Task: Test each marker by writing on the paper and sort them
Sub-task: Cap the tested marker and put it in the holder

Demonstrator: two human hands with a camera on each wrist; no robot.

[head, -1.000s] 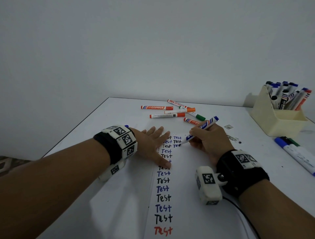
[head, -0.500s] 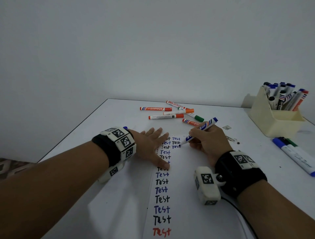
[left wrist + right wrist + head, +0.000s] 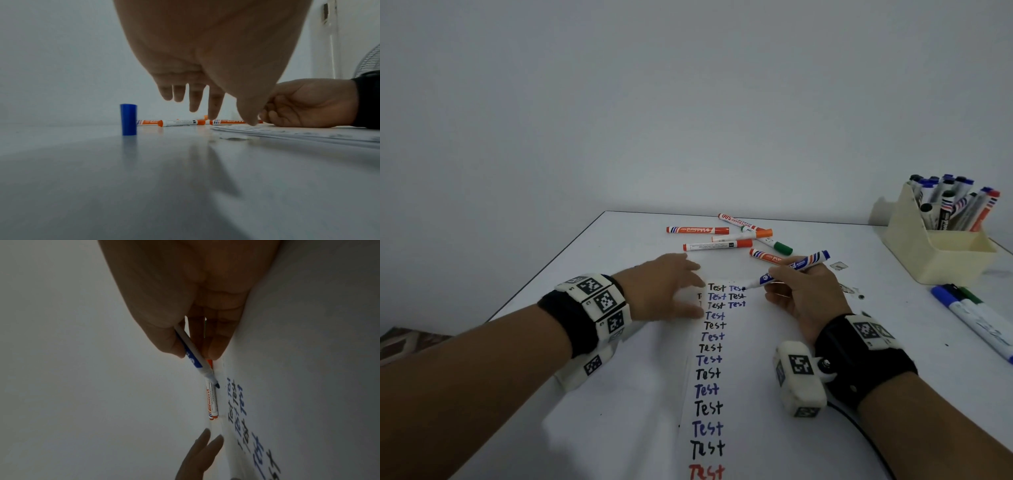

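My right hand (image 3: 796, 291) grips an uncapped blue marker (image 3: 792, 267), whose tip is at the top rows of "Test" on the white paper (image 3: 743, 370). In the right wrist view the thumb and fingers (image 3: 174, 340) pinch the marker (image 3: 192, 359), its dark tip just off the paper (image 3: 308, 369). My left hand (image 3: 671, 287) hovers, blurred, at the paper's left edge, its fingers (image 3: 194, 100) straight and off the table. A blue cap (image 3: 128, 119) stands upright to its left. Several orange markers (image 3: 717, 245) and a green-capped one (image 3: 774, 244) lie beyond the paper.
A cream holder (image 3: 935, 260) full of markers stands at the back right. Blue and green markers (image 3: 976, 315) lie along the right edge. The table's left edge (image 3: 544, 270) runs diagonally; the wall is close behind.
My left hand has lifted off the paper, where it lay flat, and shifted left. The right hand still holds the blue marker by the top rows.
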